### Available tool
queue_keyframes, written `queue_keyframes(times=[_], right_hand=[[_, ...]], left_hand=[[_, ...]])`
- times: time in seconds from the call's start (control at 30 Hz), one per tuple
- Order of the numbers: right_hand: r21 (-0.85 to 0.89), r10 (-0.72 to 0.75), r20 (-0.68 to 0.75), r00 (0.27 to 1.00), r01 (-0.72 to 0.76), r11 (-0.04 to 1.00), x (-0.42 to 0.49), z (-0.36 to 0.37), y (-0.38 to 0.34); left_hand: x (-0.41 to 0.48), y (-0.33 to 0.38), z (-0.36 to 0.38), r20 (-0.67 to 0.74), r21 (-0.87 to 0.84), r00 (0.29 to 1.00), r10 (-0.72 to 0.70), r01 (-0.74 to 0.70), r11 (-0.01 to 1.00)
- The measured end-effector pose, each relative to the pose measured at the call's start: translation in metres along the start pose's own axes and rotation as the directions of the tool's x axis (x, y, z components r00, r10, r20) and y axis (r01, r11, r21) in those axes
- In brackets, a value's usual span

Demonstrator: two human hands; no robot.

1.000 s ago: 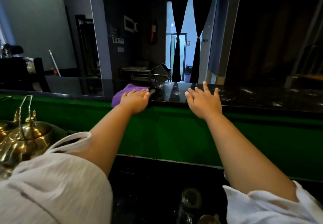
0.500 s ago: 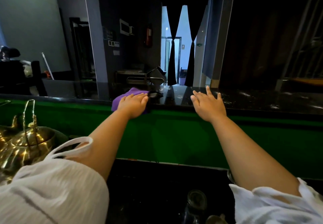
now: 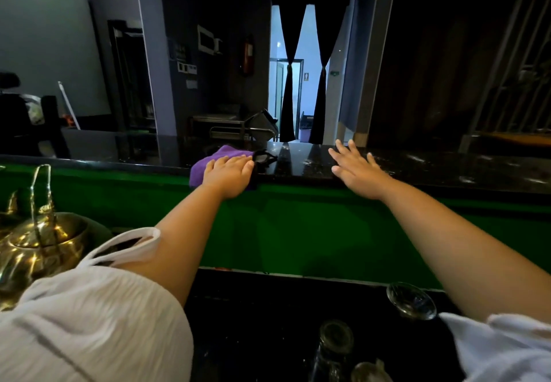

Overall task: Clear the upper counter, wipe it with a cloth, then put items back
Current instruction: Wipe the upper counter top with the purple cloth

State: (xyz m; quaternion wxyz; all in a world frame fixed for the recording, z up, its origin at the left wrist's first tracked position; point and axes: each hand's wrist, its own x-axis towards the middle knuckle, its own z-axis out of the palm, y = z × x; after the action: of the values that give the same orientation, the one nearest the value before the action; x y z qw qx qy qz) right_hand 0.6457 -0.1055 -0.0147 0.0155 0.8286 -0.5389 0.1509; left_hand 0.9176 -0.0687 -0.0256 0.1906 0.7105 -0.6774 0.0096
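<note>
A dim room with a curtained doorway lies beyond a glossy black counter, which runs across the view above a green panel. Far to the left of both hands and lower down, a brass kettle sits by the white sleeve. The left hand lies palm down on a purple cloth at the counter's front edge, fingers straight and close together, pressing rather than gripping. The cloth shows past the hand's left side and hangs a little over the edge. Just beyond its fingertips, to the right, lies a small dark object too dim to identify. Further right, well apart, the right hand rests flat on the bare counter, fingers spread, holding nothing. Below the right forearm, a clear glass stands on the lower black counter.
</note>
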Motion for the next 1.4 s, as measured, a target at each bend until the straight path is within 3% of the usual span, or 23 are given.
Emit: queue_keyframes(times=[0.13,0.37,0.53,0.73,0.87,1.07,1.17,1.4], right_hand=[[-0.201,0.040,-0.022,0.999,-0.043,0.979,-0.010,-0.014,0.049],[-0.119,0.062,-0.182,0.981,-0.085,0.989,-0.014,-0.003,0.058],[-0.130,0.042,-0.168,0.985,-0.064,0.989,-0.014,-0.001,0.058],[-0.060,0.089,-0.175,0.981,-0.100,0.993,-0.018,-0.002,0.059],[-0.005,0.107,-0.186,0.977,-0.110,0.994,-0.019,-0.004,0.058],[-0.052,0.088,-0.181,0.980,-0.099,0.994,-0.017,-0.003,0.059],[-0.074,0.092,-0.175,0.980,-0.106,0.992,-0.015,-0.002,0.059],[-0.072,0.097,-0.182,0.978,-0.112,0.991,-0.014,-0.001,0.060]], left_hand=[[0.005,-0.003,0.002,0.022,-0.019,1.000,-0.013,0.013,1.000],[0.002,0.003,0.007,-0.073,-0.028,0.996,-0.053,0.051,0.998],[0.000,0.054,0.017,-0.089,0.011,0.992,-0.088,0.090,0.996],[-0.011,0.154,0.040,0.027,0.032,0.991,0.130,-0.131,0.991],[-0.016,0.140,0.030,0.028,0.055,0.983,0.180,-0.182,0.982],[-0.005,0.072,0.007,-0.002,0.132,0.994,-0.106,0.106,0.986],[0.017,0.079,0.011,0.051,0.135,0.981,-0.185,0.176,0.975],[0.018,0.167,0.035,0.141,0.123,0.989,0.050,-0.068,0.990]])
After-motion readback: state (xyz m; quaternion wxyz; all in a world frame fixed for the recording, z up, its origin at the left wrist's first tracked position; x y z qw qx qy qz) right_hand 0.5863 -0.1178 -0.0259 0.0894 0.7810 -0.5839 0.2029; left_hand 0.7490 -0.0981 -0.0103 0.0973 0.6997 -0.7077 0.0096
